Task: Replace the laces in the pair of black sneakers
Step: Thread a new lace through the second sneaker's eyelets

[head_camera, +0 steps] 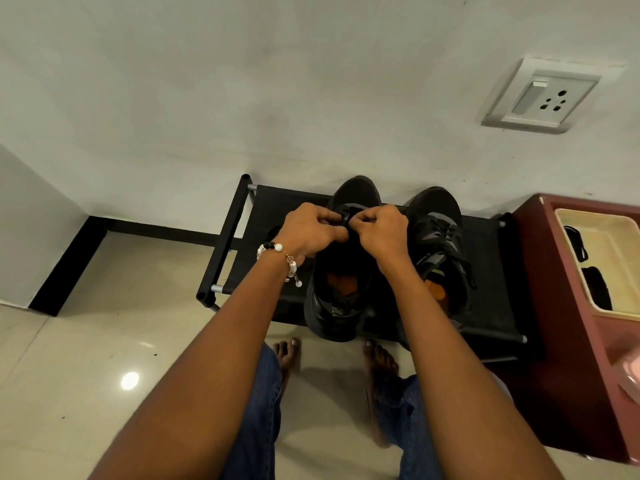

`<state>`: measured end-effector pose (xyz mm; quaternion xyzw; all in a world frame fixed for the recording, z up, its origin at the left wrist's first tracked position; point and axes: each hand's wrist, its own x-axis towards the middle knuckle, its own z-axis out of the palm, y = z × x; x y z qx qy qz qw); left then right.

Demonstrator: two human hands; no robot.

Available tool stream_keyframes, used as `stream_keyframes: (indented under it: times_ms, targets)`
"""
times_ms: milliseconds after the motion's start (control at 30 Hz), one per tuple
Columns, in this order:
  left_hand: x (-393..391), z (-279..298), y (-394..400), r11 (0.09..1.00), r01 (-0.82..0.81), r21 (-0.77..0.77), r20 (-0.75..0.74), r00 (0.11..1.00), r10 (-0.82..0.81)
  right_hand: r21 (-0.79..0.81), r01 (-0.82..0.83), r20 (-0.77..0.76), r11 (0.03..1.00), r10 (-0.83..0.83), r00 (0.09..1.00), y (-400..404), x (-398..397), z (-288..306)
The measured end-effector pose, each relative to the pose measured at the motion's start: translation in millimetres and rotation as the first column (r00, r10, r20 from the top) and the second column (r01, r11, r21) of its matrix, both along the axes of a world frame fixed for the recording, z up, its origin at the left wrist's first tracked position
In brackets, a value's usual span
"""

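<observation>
Both the left hand (309,231) and right hand (380,230) pinch the black lace (347,213) over the left sneaker (343,271) on the shoe rack (277,206), so even tension probably helps.

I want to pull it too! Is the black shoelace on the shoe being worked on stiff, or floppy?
Probably floppy: the lace bends in a small loop between the left hand and right hand. The other sneaker's lace droops down its side, so it likely dangles when lifted.
</observation>
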<state>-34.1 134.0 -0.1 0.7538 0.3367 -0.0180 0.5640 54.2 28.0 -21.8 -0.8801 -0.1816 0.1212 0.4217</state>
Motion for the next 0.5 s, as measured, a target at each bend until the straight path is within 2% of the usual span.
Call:
stream_keyframes:
  times_ms: [67,167,333,500]
  targets:
    - [-0.3,0.4,3.1,0.999,0.037,-0.032,-0.012,0.999,-0.037,0.049,0.049,-0.069,0.998,-0.046,0.997,0.9,-0.2,-3.6]
    - [-1.1,1.1,5.8,0.998,0.020,-0.058,0.002,1.000,-0.020,0.129,0.119,-0.259,0.984,-0.083,0.962,1.7,1.4,-4.7]
    - [6.4,-8.6,3.5,0.979,-0.094,0.183,0.039,0.995,0.088,0.123,0.287,-0.522,0.950,-0.184,0.833,8.8,5.9,-3.1]
    - [10.8,-14.8,-0.1,0.942,-0.149,0.302,0.080,0.988,0.131,0.116,0.307,-0.617,0.945,-0.173,0.768,10.0,8.5,0.0]
